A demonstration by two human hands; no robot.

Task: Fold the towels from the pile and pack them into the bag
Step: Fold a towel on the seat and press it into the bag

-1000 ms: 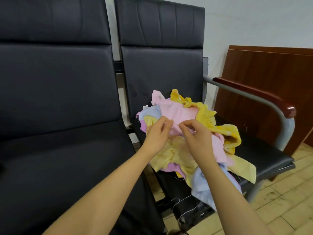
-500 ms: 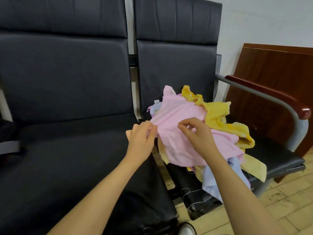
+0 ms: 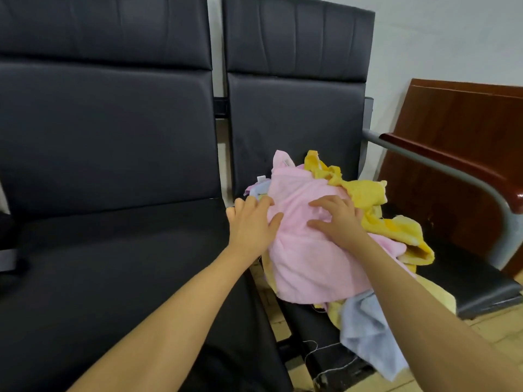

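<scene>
2 black padded seats w/ tall backs, side by side. Pile of soft cloth towels (image 3: 334, 250) sitting on right seat (image 3: 467, 281): 1 pink on top, yellow ones and 1 pale blue hanging off front edge; exact count hidden. Small white tags (image 3: 261, 178) showing, text unreadable. Left hand (image 3: 252, 222) & right hand (image 3: 336, 219) both pressing flat, fingers spread, on pink towel (image 3: 308, 256). Left seat (image 3: 113, 264) alongside.

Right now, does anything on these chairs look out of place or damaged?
Yes. The blue towel and a pale yellow towel spill off the front edge of the right chair's seat, hanging toward the floor. Loose white threads trail below that edge. No bag is in view.
</scene>
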